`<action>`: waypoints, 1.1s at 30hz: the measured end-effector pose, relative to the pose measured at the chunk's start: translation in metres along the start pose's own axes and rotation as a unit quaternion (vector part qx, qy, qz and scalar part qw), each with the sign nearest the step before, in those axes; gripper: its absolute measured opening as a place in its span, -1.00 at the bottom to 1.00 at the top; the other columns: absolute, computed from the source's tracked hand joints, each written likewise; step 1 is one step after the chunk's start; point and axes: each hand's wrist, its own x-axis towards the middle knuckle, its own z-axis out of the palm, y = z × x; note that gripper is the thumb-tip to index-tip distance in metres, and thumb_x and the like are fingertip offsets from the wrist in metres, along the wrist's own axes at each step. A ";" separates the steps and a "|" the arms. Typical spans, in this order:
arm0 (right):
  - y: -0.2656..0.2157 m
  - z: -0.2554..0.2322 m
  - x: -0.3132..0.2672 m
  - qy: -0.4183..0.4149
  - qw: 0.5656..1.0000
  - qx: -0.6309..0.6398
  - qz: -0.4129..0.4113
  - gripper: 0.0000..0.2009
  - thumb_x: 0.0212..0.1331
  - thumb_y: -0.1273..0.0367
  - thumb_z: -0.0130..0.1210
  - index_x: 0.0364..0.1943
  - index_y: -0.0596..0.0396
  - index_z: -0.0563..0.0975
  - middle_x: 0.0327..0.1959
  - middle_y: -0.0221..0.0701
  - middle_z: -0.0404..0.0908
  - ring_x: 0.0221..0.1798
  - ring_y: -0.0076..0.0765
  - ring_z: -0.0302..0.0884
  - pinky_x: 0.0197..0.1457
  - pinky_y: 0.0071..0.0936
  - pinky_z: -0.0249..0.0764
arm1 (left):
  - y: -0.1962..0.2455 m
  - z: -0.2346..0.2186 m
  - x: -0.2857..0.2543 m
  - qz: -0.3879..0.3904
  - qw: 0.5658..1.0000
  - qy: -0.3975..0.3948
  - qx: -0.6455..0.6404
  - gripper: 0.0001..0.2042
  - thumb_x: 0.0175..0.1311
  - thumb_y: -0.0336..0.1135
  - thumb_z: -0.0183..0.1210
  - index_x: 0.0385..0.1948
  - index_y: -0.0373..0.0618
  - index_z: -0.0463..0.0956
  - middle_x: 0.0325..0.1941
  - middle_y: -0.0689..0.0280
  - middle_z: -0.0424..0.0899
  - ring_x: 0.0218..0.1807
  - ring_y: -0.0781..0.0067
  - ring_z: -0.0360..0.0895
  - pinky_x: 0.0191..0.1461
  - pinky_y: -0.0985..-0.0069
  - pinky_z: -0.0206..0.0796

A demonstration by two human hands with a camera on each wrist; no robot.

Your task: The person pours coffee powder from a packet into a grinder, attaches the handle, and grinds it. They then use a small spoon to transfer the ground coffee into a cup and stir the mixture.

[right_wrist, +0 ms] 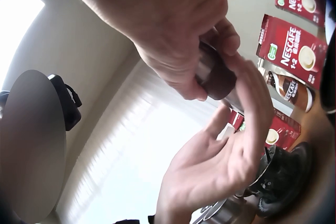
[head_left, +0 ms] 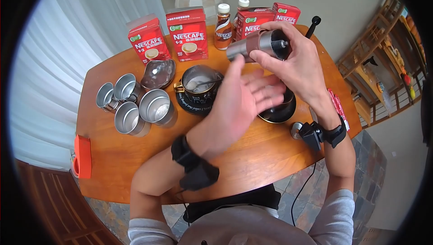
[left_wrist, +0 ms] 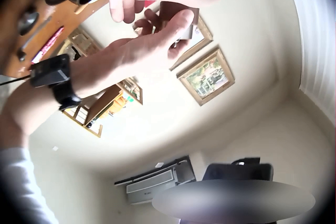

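My right hand [head_left: 300,57] grips a steel hand coffee grinder [head_left: 241,50] by its brown band, fingers over the top and thumb below. The grinder lies tilted on its side in the air, and a small bare shaft shows at its right end. My left hand [head_left: 241,94] is beside the grinder's left end with its fingers stretched out and slightly blurred. In the right wrist view, the left palm [right_wrist: 220,166] faces the grinder's dark band [right_wrist: 218,79]. Below the hands stand a black patterned cup [head_left: 198,89] with a spoon in it and a black saucer [head_left: 275,117], partly hidden.
Several steel cups [head_left: 155,106] and a dark dish [head_left: 158,72] stand at left on the wooden table [head_left: 203,168]. Red Nescafe boxes [head_left: 187,35] and bottled coffee [head_left: 223,28] line the back. A black-knobbed rod [head_left: 312,27], red sachets [head_left: 337,105] and an orange object [head_left: 82,157] are near the edges.
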 end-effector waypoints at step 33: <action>0.028 0.039 0.033 -0.306 0.924 -0.221 0.064 -0.37 0.18 0.11 0.38 0.28 0.14 0.51 0.13 -0.09 0.70 0.24 0.07 0.63 0.31 -0.11 0.49 | -0.062 -0.065 -0.021 -0.131 0.822 -0.160 0.530 -0.60 0.57 -0.06 0.15 -0.42 -0.23 0.52 -0.51 0.37 0.53 -0.57 0.60 0.54 -0.54 0.56 0.39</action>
